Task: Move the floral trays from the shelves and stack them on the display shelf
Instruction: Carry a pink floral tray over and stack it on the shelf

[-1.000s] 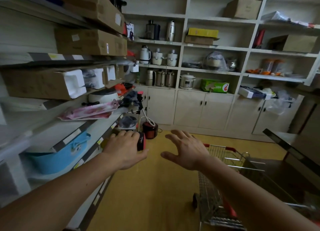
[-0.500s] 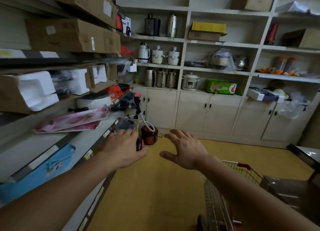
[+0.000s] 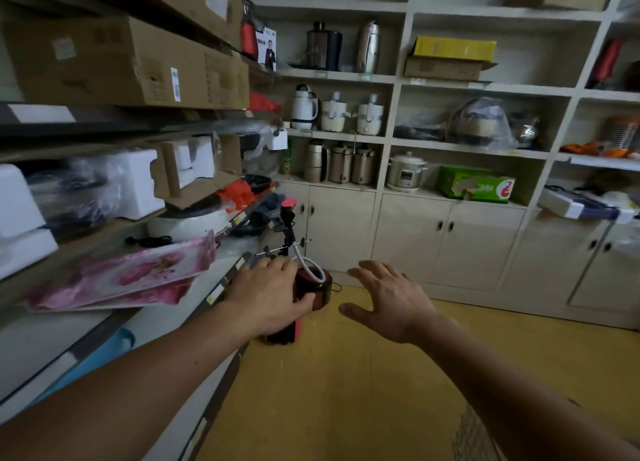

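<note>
On the left-hand shelving unit, at mid height, the floral trays [image 3: 117,277] are lying as a loose pile of pink-patterned sheets, overhanging the front edge of their shelf [image 3: 221,253] and tilting slightly toward the aisle. This overhang is presenting a free edge, which should be making the pile easy to take from the front with two hands.

The left hand [image 3: 268,296] is hovering just right of the pile, not touching it, and is gripping a small dark object with a red end [image 3: 289,332] between thumb and curled fingers; what the object is cannot be told. The right hand [image 3: 389,299] is hanging open in the aisle, fingers spread, holding nothing and well apart from the trays. Judged from this, the reach toward the trays is under way and no tray is lifted yet; the occupied left hand is likely limiting a two-handed grasp.

Directly behind the pile, a white round appliance [image 3: 188,223] and a black cord [image 3: 149,242] are sitting on the same shelf. Above, foam-packed cartons [image 3: 180,170] are projecting over the trays and narrowing the lift clearance. Beyond the left hand, a red cylindrical pot [image 3: 323,287] with a white hose is standing on the floor. A blue tub [image 3: 104,356] is occupying the shelf below. The back wall cabinets [image 3: 446,235] are carrying kettles and cookers.
</note>
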